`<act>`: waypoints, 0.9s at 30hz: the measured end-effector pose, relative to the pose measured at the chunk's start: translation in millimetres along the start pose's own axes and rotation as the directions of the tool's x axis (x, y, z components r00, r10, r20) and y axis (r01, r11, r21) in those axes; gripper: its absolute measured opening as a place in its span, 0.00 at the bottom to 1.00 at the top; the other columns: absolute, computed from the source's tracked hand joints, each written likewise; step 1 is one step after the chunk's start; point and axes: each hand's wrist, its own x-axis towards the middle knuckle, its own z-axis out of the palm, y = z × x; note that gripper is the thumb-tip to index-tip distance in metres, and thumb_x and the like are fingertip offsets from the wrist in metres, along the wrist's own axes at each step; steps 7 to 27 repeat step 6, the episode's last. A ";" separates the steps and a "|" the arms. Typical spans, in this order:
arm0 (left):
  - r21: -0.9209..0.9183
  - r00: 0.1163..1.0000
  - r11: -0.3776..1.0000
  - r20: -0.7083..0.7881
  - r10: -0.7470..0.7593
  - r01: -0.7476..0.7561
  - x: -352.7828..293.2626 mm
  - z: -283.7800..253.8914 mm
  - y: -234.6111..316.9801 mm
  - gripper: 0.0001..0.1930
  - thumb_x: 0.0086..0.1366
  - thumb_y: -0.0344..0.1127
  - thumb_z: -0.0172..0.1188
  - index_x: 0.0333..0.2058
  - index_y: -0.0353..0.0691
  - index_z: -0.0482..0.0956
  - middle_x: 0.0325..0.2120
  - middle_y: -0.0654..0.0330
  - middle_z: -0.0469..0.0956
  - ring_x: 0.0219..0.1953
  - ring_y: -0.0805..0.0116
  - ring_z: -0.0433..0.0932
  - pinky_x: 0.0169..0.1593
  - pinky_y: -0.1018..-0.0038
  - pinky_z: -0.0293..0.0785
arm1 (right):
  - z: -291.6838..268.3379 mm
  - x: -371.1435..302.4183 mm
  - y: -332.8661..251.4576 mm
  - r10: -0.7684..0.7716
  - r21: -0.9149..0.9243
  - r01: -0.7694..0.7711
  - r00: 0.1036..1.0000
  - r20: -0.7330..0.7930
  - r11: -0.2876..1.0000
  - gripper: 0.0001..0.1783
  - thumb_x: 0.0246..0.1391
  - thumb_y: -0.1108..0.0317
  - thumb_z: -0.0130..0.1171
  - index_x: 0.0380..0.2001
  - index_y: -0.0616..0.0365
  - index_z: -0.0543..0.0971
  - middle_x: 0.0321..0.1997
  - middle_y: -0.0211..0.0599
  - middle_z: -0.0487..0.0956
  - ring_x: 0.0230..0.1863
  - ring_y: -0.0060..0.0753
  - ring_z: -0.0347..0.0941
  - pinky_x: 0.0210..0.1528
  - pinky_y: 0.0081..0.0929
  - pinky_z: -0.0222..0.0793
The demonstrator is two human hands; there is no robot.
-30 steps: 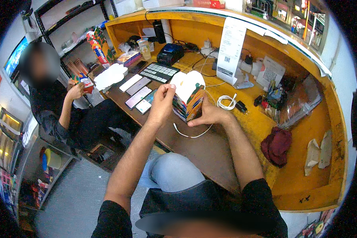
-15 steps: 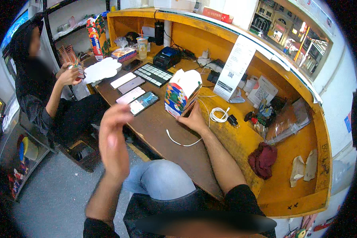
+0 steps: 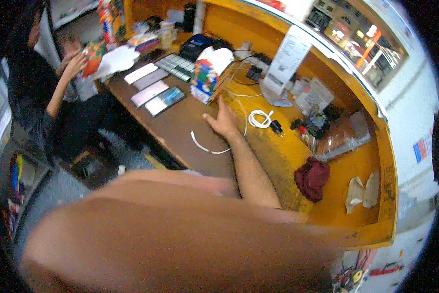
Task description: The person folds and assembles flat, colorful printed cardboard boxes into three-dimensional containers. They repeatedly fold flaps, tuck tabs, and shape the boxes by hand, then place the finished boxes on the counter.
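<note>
A colourful food carton [image 3: 206, 80] with white inner flaps stands upright on the brown desk. My right hand [image 3: 223, 119] is just in front of it, thumb spread away and fingers stretched toward its lower edge; the hand holds nothing, though I cannot tell whether a fingertip touches the carton. Large and smeared across the lower part of the view is my left arm and hand [image 3: 180, 229], raised very close to the camera, its fingers not readable. Left of the carton lie several phones, among them a lit one [image 3: 166, 101] and a pale pink one [image 3: 149, 94].
A co-worker at the left holds an orange and green carton [image 3: 93, 56] beside a stack of white sheets [image 3: 116, 62]. Around the desk are a keyboard [image 3: 174, 67], a white cable coil [image 3: 261, 118], a black plug [image 3: 276, 127], a propped paper [image 3: 287, 63] and a maroon cloth [image 3: 311, 178].
My left hand has swung up close to the camera. My right hand has let go of the carton's lower edge and spread its thumb. The view has shifted, and the co-worker's carton has turned.
</note>
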 end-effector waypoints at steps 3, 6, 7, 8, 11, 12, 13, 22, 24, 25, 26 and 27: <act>0.000 0.975 0.999 0.218 0.040 -0.041 31.6 8.7 -33.4 0.35 0.73 0.71 0.52 0.65 0.51 0.75 0.56 0.53 0.77 0.57 0.50 0.77 0.63 0.48 0.72 | -34.0 -29.6 26.2 0.094 -0.065 -0.089 0.993 0.076 0.994 0.59 0.60 0.44 0.72 0.83 0.59 0.54 0.77 0.65 0.70 0.76 0.69 0.67 0.78 0.59 0.60; 0.157 0.962 0.988 0.270 -0.041 -0.002 23.0 4.5 -54.1 0.34 0.73 0.68 0.52 0.65 0.50 0.75 0.56 0.54 0.77 0.57 0.51 0.77 0.63 0.49 0.72 | 1.3 -15.4 10.9 -0.153 -0.111 0.143 0.984 -0.095 0.984 0.58 0.62 0.42 0.69 0.84 0.55 0.54 0.76 0.64 0.71 0.76 0.68 0.66 0.78 0.62 0.59; 0.157 0.962 0.988 0.270 -0.041 -0.002 23.0 4.5 -54.1 0.34 0.73 0.68 0.52 0.65 0.50 0.75 0.56 0.54 0.77 0.57 0.51 0.77 0.63 0.49 0.72 | 1.3 -15.4 10.9 -0.153 -0.111 0.143 0.984 -0.095 0.984 0.58 0.62 0.42 0.69 0.84 0.55 0.54 0.76 0.64 0.71 0.76 0.68 0.66 0.78 0.62 0.59; 0.157 0.962 0.988 0.270 -0.041 -0.002 23.0 4.5 -54.1 0.34 0.73 0.68 0.52 0.65 0.50 0.75 0.56 0.54 0.77 0.57 0.51 0.77 0.63 0.49 0.72 | 1.3 -15.4 10.9 -0.153 -0.111 0.143 0.984 -0.095 0.984 0.58 0.62 0.42 0.69 0.84 0.55 0.54 0.76 0.64 0.71 0.76 0.68 0.66 0.78 0.62 0.59; 0.157 0.962 0.988 0.270 -0.041 -0.002 23.0 4.5 -54.1 0.34 0.73 0.68 0.52 0.65 0.50 0.75 0.56 0.54 0.77 0.57 0.51 0.77 0.63 0.49 0.72 | 1.3 -15.4 10.9 -0.153 -0.111 0.143 0.984 -0.095 0.984 0.58 0.62 0.42 0.69 0.84 0.55 0.54 0.76 0.64 0.71 0.76 0.68 0.66 0.78 0.62 0.59; 0.157 0.962 0.988 0.270 -0.041 -0.002 23.0 4.5 -54.1 0.34 0.73 0.68 0.52 0.65 0.50 0.75 0.56 0.54 0.77 0.57 0.51 0.77 0.63 0.49 0.72 | 1.3 -15.4 10.9 -0.153 -0.111 0.143 0.984 -0.095 0.984 0.58 0.62 0.42 0.69 0.84 0.55 0.54 0.76 0.64 0.71 0.76 0.68 0.66 0.78 0.62 0.59; 0.157 0.962 0.988 0.270 -0.041 -0.002 23.0 4.5 -54.1 0.34 0.73 0.68 0.52 0.65 0.50 0.75 0.56 0.54 0.77 0.57 0.51 0.77 0.63 0.49 0.72 | 1.3 -15.4 10.9 -0.153 -0.111 0.143 0.984 -0.095 0.984 0.58 0.62 0.42 0.69 0.84 0.55 0.54 0.76 0.64 0.71 0.76 0.68 0.66 0.78 0.62 0.59; 0.157 0.962 0.988 0.270 -0.041 -0.002 23.0 4.5 -54.1 0.34 0.73 0.68 0.52 0.65 0.50 0.75 0.56 0.54 0.77 0.57 0.51 0.77 0.63 0.49 0.72 | 1.3 -15.4 10.9 -0.153 -0.111 0.143 0.984 -0.095 0.984 0.58 0.62 0.42 0.69 0.84 0.55 0.54 0.76 0.64 0.71 0.76 0.68 0.66 0.78 0.62 0.59; 0.157 0.962 0.988 0.270 -0.041 -0.002 23.0 4.5 -54.1 0.34 0.73 0.68 0.52 0.65 0.50 0.75 0.56 0.54 0.77 0.57 0.51 0.77 0.63 0.49 0.72 | 1.3 -15.4 10.9 -0.153 -0.111 0.143 0.984 -0.095 0.984 0.58 0.62 0.42 0.69 0.84 0.55 0.54 0.76 0.64 0.71 0.76 0.68 0.66 0.78 0.62 0.59; 0.157 0.962 0.988 0.270 -0.041 -0.002 23.0 4.5 -54.1 0.34 0.73 0.68 0.52 0.65 0.50 0.75 0.56 0.54 0.77 0.57 0.51 0.77 0.63 0.49 0.72 | 1.3 -15.4 10.9 -0.153 -0.111 0.143 0.984 -0.095 0.984 0.58 0.62 0.42 0.69 0.84 0.55 0.54 0.76 0.64 0.71 0.76 0.68 0.66 0.78 0.62 0.59; 0.157 0.962 0.988 0.270 -0.041 -0.002 23.0 4.5 -54.1 0.34 0.73 0.68 0.52 0.65 0.50 0.75 0.56 0.54 0.77 0.57 0.51 0.77 0.63 0.49 0.72 | 1.3 -15.4 10.9 -0.153 -0.111 0.143 0.984 -0.095 0.984 0.58 0.62 0.42 0.69 0.84 0.55 0.54 0.76 0.64 0.71 0.76 0.68 0.66 0.78 0.62 0.59; 0.157 0.962 0.988 0.270 -0.041 -0.002 23.0 4.5 -54.1 0.34 0.73 0.68 0.52 0.65 0.50 0.75 0.56 0.54 0.77 0.57 0.51 0.77 0.63 0.49 0.72 | 1.3 -15.4 10.9 -0.153 -0.111 0.143 0.984 -0.095 0.984 0.58 0.62 0.42 0.69 0.84 0.55 0.54 0.76 0.64 0.71 0.76 0.68 0.66 0.78 0.62 0.59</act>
